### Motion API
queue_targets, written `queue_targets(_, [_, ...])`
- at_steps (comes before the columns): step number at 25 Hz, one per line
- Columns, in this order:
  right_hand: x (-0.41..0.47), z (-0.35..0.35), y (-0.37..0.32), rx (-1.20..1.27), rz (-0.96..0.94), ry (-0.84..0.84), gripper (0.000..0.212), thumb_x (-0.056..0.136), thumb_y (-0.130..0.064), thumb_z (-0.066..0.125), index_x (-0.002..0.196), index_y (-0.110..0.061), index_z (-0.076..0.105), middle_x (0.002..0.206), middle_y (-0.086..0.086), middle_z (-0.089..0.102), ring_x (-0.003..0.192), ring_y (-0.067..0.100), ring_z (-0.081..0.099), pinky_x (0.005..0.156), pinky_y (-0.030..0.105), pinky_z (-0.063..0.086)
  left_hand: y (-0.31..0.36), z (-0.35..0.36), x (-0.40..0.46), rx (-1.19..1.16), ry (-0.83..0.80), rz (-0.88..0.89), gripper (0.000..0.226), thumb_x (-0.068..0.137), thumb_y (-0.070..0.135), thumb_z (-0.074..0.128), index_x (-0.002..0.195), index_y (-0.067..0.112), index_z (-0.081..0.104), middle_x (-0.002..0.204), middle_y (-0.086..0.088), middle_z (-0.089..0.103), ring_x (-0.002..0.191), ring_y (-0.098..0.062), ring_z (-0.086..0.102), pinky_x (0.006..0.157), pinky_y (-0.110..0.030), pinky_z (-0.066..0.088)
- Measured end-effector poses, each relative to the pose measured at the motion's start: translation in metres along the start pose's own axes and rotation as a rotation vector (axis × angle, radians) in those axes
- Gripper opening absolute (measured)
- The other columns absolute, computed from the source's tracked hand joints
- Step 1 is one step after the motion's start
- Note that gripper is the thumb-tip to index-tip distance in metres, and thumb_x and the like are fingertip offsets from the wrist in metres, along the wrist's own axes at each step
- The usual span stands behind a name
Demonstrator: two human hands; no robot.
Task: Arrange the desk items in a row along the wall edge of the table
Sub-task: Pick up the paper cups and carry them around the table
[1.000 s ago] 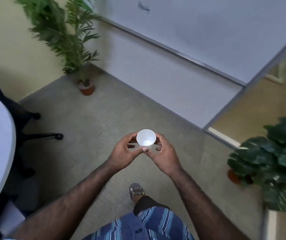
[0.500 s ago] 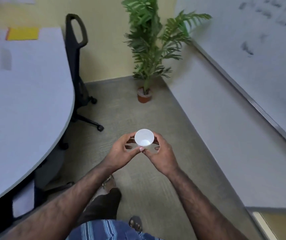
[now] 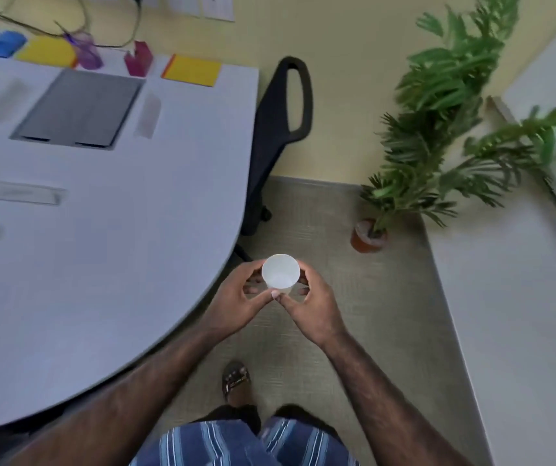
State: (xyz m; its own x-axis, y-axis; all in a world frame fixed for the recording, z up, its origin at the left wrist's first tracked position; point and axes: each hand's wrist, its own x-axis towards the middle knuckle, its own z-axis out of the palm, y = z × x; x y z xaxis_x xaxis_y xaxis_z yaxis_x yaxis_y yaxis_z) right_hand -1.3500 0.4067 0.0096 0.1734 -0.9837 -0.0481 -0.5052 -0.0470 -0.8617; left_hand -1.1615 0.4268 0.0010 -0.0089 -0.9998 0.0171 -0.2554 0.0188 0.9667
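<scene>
A small white cup (image 3: pixel 280 272) is upright in front of me, above the carpet just off the table's curved edge. My left hand (image 3: pixel 239 297) grips its left side and my right hand (image 3: pixel 310 302) grips its right side, thumbs meeting in front. On the grey table (image 3: pixel 118 247), along the wall edge, lie a blue item (image 3: pixel 7 43), a yellow pad (image 3: pixel 47 52), a purple holder (image 3: pixel 88 52), a magenta holder (image 3: pixel 139 60) and a second yellow pad (image 3: pixel 192 70). A grey laptop-like slab (image 3: pixel 79 109) sits in front of them.
A black office chair (image 3: pixel 280 129) stands against the table's right edge. A potted palm (image 3: pixel 370 235) is on the carpet to the right, beside a white wall panel (image 3: pixel 512 314). Cables (image 3: pixel 108 15) run along the wall behind the table. Blurred flat items lie on the table's left.
My view has swung left from the whiteboard corner to the table and its row of items. Both hands keep the same hold on the white cup in front of me.
</scene>
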Motion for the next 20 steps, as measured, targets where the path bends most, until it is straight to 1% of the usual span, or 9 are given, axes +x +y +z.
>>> queue_targets(2, [0.040, 0.012, -0.018, 0.000, -0.020, -0.068, 0.073, 0.079, -0.054, 0.084, 0.142, -0.041, 0.051, 0.132, -0.024, 0.061, 0.123, -0.005, 0.057, 0.095, 0.018, 0.050, 0.000, -0.025, 0.022, 0.032, 0.076, -0.002, 0.057, 0.083, 0.049, 0.079, 0.134, 0.045, 0.055, 0.125, 0.025, 0.060, 0.115, -0.002, 0.061, 0.086, -0.013, 0.052])
queue_targets(4, [0.077, 0.027, -0.036, 0.008, -0.055, -0.122, 0.070, 0.080, -0.051, 0.085, 0.140, -0.045, 0.050, 0.132, -0.025, 0.061, 0.123, -0.007, 0.056, 0.091, 0.009, 0.047, 0.001, -0.051, 0.042, 0.065, 0.143, -0.023, 0.057, 0.084, 0.050, 0.078, 0.135, 0.047, 0.052, 0.126, 0.029, 0.056, 0.115, 0.000, 0.058, 0.086, -0.014, 0.053])
queue_targets(5, [0.094, 0.034, -0.044, 0.017, -0.071, -0.146, 0.069, 0.080, -0.049, 0.086, 0.140, -0.045, 0.050, 0.132, -0.024, 0.062, 0.122, -0.006, 0.056, 0.091, 0.008, 0.047, 0.000, -0.062, 0.052, 0.070, 0.174, -0.029, 0.058, 0.084, 0.050, 0.078, 0.135, 0.046, 0.052, 0.127, 0.029, 0.055, 0.115, -0.001, 0.058, 0.085, -0.017, 0.055])
queue_targets(7, [0.131, 0.049, -0.058, 0.037, -0.082, -0.191, 0.069, 0.080, -0.047, 0.087, 0.140, -0.043, 0.052, 0.130, -0.022, 0.063, 0.119, -0.003, 0.059, 0.093, 0.015, 0.051, -0.003, -0.085, 0.074, 0.055, 0.239, -0.041, 0.058, 0.083, 0.052, 0.077, 0.135, 0.042, 0.053, 0.127, 0.026, 0.055, 0.113, -0.003, 0.059, 0.085, -0.023, 0.058])
queue_targets(9, [0.171, 0.067, -0.071, 0.045, -0.088, -0.233, 0.069, 0.078, -0.050, 0.087, 0.138, -0.044, 0.053, 0.128, -0.021, 0.064, 0.114, 0.001, 0.060, 0.093, 0.025, 0.055, -0.009, -0.109, 0.098, 0.053, 0.293, -0.053, 0.058, 0.083, 0.054, 0.075, 0.135, 0.042, 0.053, 0.126, 0.024, 0.055, 0.114, -0.006, 0.060, 0.085, -0.026, 0.060])
queue_targets(10, [0.190, 0.076, -0.076, 0.047, -0.102, -0.252, 0.069, 0.077, -0.052, 0.087, 0.137, -0.044, 0.053, 0.128, -0.021, 0.064, 0.115, 0.003, 0.060, 0.093, 0.027, 0.055, -0.012, -0.120, 0.111, 0.056, 0.311, -0.056, 0.057, 0.084, 0.054, 0.075, 0.136, 0.042, 0.053, 0.126, 0.023, 0.055, 0.114, -0.007, 0.060, 0.085, -0.027, 0.060])
queue_targets(12, [0.230, 0.095, -0.086, 0.049, -0.141, -0.277, 0.067, 0.077, -0.053, 0.087, 0.135, -0.044, 0.054, 0.129, -0.023, 0.063, 0.117, 0.002, 0.059, 0.091, 0.022, 0.052, -0.021, -0.141, 0.138, 0.063, 0.345, -0.073, 0.056, 0.087, 0.052, 0.074, 0.137, 0.043, 0.051, 0.126, 0.023, 0.055, 0.115, -0.008, 0.060, 0.085, -0.028, 0.061])
queue_targets(15, [0.297, 0.126, -0.096, 0.061, -0.169, -0.293, 0.065, 0.078, -0.044, 0.090, 0.133, -0.044, 0.055, 0.131, -0.027, 0.061, 0.119, -0.006, 0.056, 0.090, 0.015, 0.047, -0.041, -0.174, 0.187, 0.058, 0.384, -0.111, 0.054, 0.090, 0.045, 0.073, 0.139, 0.042, 0.050, 0.129, 0.020, 0.055, 0.118, -0.010, 0.060, 0.086, -0.033, 0.061])
queue_targets(20, [0.409, 0.174, -0.110, 0.053, -0.177, -0.355, 0.067, 0.081, -0.031, 0.090, 0.139, -0.031, 0.055, 0.136, -0.019, 0.062, 0.122, 0.003, 0.058, 0.099, 0.025, 0.053, -0.069, -0.226, 0.275, 0.096, 0.388, -0.211, 0.058, 0.093, 0.049, 0.067, 0.144, 0.043, 0.042, 0.139, 0.026, 0.050, 0.126, -0.002, 0.055, 0.091, -0.029, 0.059])
